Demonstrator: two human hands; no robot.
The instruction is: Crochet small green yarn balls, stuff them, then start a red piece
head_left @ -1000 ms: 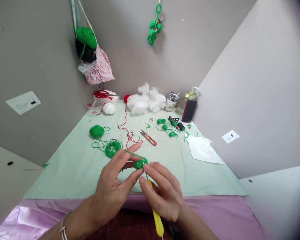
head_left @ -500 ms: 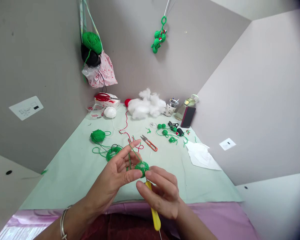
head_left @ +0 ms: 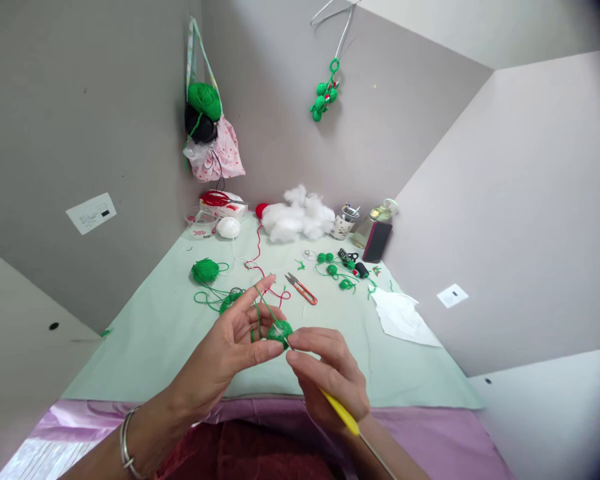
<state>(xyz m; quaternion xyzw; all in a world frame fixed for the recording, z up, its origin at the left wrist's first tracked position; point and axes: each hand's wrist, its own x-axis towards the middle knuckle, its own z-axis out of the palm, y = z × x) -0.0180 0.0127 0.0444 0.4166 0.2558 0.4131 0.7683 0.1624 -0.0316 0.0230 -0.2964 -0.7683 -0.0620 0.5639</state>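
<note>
My left hand (head_left: 230, 350) pinches a small green crocheted piece (head_left: 280, 331) between thumb and fingers, with green yarn looped over its raised forefinger. My right hand (head_left: 333, 377) is closed on a yellow-handled crochet hook (head_left: 339, 411), whose metal tip meets the green piece. The yarn runs back to a loose green tangle (head_left: 229, 301) and a small green ball (head_left: 205, 271) on the pale green cloth (head_left: 145, 340).
Red-handled snips (head_left: 301, 289), red thread (head_left: 260, 267), several small green crocheted balls (head_left: 333, 263), white stuffing (head_left: 295, 219), a cup (head_left: 343, 223), a phone (head_left: 377, 241) and white paper (head_left: 403, 317) lie further back. A bag with yarn (head_left: 207, 127) and a green ornament (head_left: 325, 93) hang on the wall.
The view has tilted and shifted. My right hand has turned, swinging the hook's yellow handle out to the lower right. The left hand keeps its hold on the green piece.
</note>
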